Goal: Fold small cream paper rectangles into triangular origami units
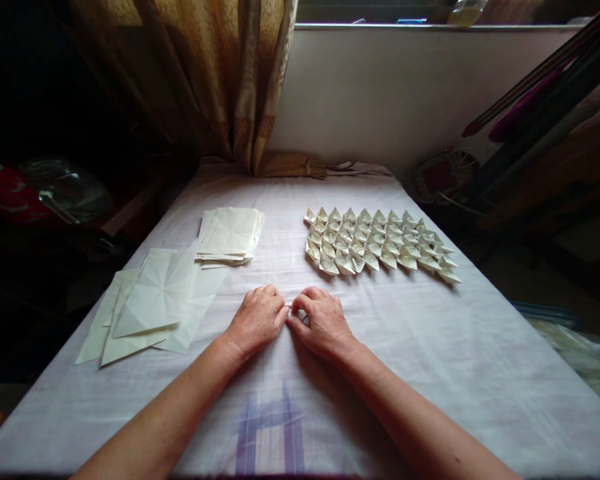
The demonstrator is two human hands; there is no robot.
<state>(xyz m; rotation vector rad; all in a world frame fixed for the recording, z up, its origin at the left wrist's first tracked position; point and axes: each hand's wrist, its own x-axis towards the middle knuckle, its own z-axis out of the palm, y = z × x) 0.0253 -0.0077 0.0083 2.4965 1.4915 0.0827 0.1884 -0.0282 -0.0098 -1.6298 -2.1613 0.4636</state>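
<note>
My left hand (258, 313) and my right hand (323, 321) meet at the middle of the table, with thumbs and fingertips pinched together. Whatever lies between the fingers is almost wholly hidden; only a sliver of something pale shows at the tips. Just beyond my right hand stand rows of small folded paper boats (375, 243), packed close together. A neat pile of square paper sheets (230, 230) is beyond my left hand. Nearer the left edge, larger creased paper sheets (157, 293) lie loosely overlapped.
A white cloth with a purple stripe patch covers the table (430, 373). A gold curtain (220, 80) hangs down to its far edge, in front of a pale wall (380, 93). Dark clutter lines both sides, including a clear plastic container (67, 190) at left.
</note>
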